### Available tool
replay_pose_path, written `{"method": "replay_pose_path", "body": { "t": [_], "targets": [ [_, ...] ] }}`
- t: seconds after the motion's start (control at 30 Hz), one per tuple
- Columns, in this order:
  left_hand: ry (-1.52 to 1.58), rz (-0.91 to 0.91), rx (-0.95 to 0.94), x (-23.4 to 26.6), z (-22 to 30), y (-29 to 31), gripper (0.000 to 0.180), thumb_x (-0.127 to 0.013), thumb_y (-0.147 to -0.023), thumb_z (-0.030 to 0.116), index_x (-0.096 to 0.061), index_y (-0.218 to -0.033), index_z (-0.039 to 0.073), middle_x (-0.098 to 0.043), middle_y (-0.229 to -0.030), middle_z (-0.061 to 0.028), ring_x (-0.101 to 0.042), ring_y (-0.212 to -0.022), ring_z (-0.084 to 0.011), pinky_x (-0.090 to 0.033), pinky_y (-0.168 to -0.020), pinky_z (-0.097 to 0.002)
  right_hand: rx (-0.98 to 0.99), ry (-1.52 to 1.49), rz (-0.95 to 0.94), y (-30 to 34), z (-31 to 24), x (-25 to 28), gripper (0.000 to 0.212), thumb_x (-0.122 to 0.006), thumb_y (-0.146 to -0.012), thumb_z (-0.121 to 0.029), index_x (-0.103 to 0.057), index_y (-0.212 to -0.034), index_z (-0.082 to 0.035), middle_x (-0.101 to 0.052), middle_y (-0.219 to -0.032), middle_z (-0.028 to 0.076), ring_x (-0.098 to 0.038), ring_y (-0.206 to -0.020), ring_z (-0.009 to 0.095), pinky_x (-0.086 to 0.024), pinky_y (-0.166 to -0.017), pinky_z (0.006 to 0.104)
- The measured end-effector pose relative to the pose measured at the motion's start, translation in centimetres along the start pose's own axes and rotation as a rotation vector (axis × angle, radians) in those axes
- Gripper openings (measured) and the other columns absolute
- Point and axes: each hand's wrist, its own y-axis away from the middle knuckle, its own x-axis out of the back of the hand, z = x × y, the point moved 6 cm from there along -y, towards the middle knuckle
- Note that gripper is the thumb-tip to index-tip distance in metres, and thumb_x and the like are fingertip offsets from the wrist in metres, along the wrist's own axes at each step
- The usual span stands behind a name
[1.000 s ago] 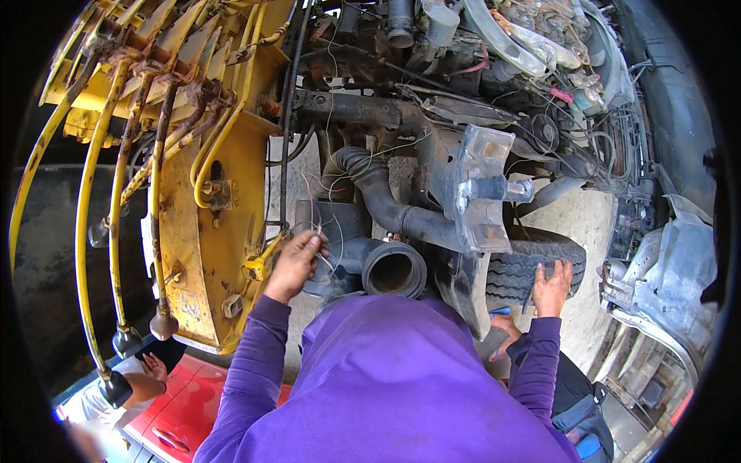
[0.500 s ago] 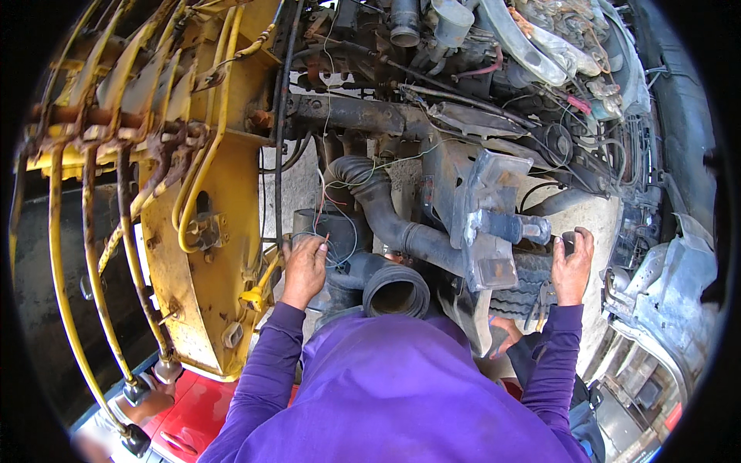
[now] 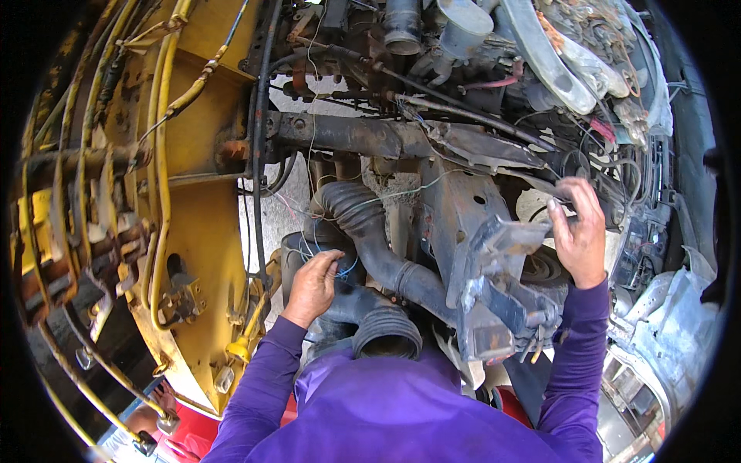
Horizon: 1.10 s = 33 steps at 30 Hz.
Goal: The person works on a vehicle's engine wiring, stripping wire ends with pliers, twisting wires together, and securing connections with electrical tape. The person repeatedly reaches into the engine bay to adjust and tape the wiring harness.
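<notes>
My left hand [image 3: 311, 290] is closed in a pinch on thin wires, with a loop of blue wire [image 3: 353, 262] showing beside its fingertips. It is above a dark cylindrical housing [image 3: 296, 255], just left of a ribbed black hose [image 3: 355, 204]. An open-ended ribbed black duct [image 3: 387, 328] faces me below. My right hand [image 3: 583, 235] is raised beyond a grey metal bracket [image 3: 494, 293]. Its thumb and forefinger are apart, and I see nothing between them. A thin green wire [image 3: 421, 185] runs across the ribbed hose toward the chassis.
Yellow machine frame [image 3: 208, 262] with rusty levers and pipes [image 3: 85, 201] stands at the left. A dark chassis beam [image 3: 347, 135] crosses the far side. Engine parts [image 3: 463, 35] and hoses fill the far right. A person's hand [image 3: 164, 395] and a red car [image 3: 193, 432] show at lower left.
My right hand has moved up and away from me, above the bracket. My left hand has shifted slightly right and nearer me, still at the wires. The whole view has shifted.
</notes>
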Motion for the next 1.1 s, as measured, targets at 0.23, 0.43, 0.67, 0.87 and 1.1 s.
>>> {"method": "replay_pose_path", "body": {
  "t": [0.23, 0.43, 0.67, 0.87, 1.1],
  "targets": [
    [0.580, 0.065, 0.400, 2.4, 3.6, -3.3, 0.018, -0.054, -0.106, 0.010, -0.066, -0.114, 0.001, -0.061, -0.083, 0.0004, -0.049, -0.066, -0.0069, -0.041, -0.061, -0.0231, 0.194, -0.064, -0.290, -9.8, -2.8, -2.0, 0.018, -0.066, -0.090, -0.009, -0.062, -0.104, 0.002, -0.062, -0.104, 0.018, -0.062, -0.098, 0.039, -0.050, -0.087, 0.0441],
    [0.856, -0.228, 0.376, 6.3, 9.5, -8.1, 0.024, -0.055, -0.103, 0.018, -0.067, -0.110, -0.001, -0.054, -0.072, 0.0014, -0.044, -0.059, -0.0049, -0.035, -0.053, -0.0226, 0.282, -0.174, -0.757, -12.1, -5.3, -9.4, 0.023, -0.064, -0.090, -0.009, -0.064, -0.110, 0.002, -0.064, -0.107, 0.020, -0.063, -0.105, 0.040, -0.050, -0.093, 0.0458],
    [0.203, 0.335, 0.172, 5.3, 3.3, -19.7, 0.032, -0.071, -0.092, 0.024, -0.066, -0.101, -0.006, -0.071, -0.095, -0.0137, -0.063, -0.085, -0.0173, -0.051, -0.079, -0.0349, 0.161, -0.076, -0.522, -17.7, -3.0, -19.4, 0.025, -0.062, -0.093, -0.015, -0.066, -0.108, 0.004, -0.069, -0.102, 0.027, -0.066, -0.100, 0.046, -0.053, -0.090, 0.0513],
    [0.430, 0.327, 0.108, -0.7, -0.5, -28.6, 0.037, -0.062, -0.102, 0.027, -0.072, -0.103, -0.008, -0.076, -0.089, -0.0178, -0.066, -0.081, -0.0166, -0.052, -0.079, -0.0342, -0.025, -0.219, -0.413, -21.6, 1.2, -25.1, 0.018, -0.066, -0.089, -0.007, -0.067, -0.102, 0.006, -0.071, -0.091, 0.024, -0.069, -0.085, 0.036, -0.053, -0.080, 0.0418],
    [0.475, 0.294, 0.216, -4.0, -1.7, -31.7, 0.036, -0.062, -0.099, 0.026, -0.074, -0.102, -0.008, -0.074, -0.082, -0.0206, -0.070, -0.078, -0.0238, -0.052, -0.078, -0.0371, -0.164, -0.303, -0.358, -21.5, 3.2, -28.5, 0.030, -0.065, -0.087, -0.012, -0.067, -0.114, 0.002, -0.069, -0.105, 0.030, -0.067, -0.102, 0.046, -0.052, -0.089, 0.0473]
  ]
}}
